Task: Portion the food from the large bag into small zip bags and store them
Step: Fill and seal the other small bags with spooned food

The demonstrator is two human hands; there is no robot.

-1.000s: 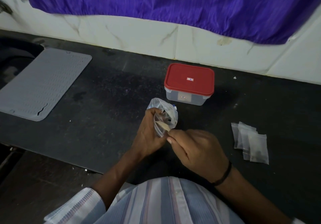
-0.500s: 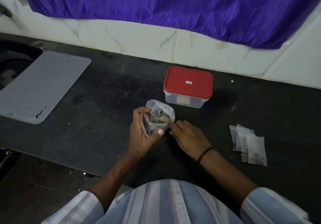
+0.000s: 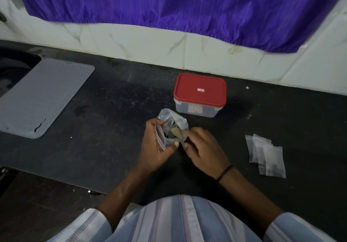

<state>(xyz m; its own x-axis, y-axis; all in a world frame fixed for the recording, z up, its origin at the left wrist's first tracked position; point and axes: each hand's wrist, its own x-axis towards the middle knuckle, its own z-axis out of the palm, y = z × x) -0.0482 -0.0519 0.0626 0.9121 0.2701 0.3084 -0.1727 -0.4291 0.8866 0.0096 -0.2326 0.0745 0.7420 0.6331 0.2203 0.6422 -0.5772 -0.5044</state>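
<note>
While the person is standing at the dark stone counter [image 3: 112, 114], the left hand [image 3: 155, 148] is curling its fingers and thumb around a big crinkly clear plastic bag [image 3: 172, 121] with dark food inside, and it is also holding a small flat zip bag [image 3: 160, 137] against its palm. The right hand [image 3: 204, 148] is pinching a pale, flat piece of food [image 3: 177, 133] at the mouth of the big bag. A clear plastic box with a red lid [image 3: 200, 91] is sitting just behind the big bag. A little pile of small clear zip bags [image 3: 266, 155] is lying well to the right. A grey rubber mat [image 3: 43, 97] is lying far to the left.
</note>
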